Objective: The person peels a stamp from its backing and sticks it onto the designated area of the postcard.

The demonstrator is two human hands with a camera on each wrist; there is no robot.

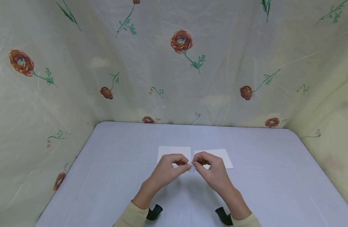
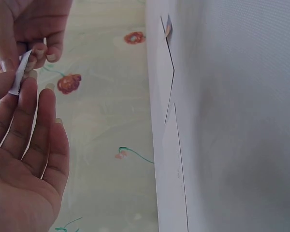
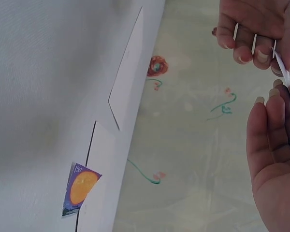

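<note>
Over the front of two white cards, my left hand [image 1: 167, 171] and right hand [image 1: 215, 173] come together at the fingertips. Between them they pinch a small white piece of paper [image 2: 21, 73], thumb against fingers on either side. The left wrist view has it looking like a narrow, slightly bent strip. Behind the hands lie the left card [image 1: 174, 151] and the right card [image 1: 223, 155], partly covered. A postage stamp with an orange round picture [image 3: 82, 186] lies across an edge of the right card in the right wrist view; my hand hides it from the head view.
All of this is on a white-covered table [image 1: 120, 176]. A flowered curtain [image 1: 219, 56] hangs behind the table and along both sides. Black wrist gear [image 1: 155, 212] shows by the left sleeve, and a similar black piece [image 1: 223, 216] by the right.
</note>
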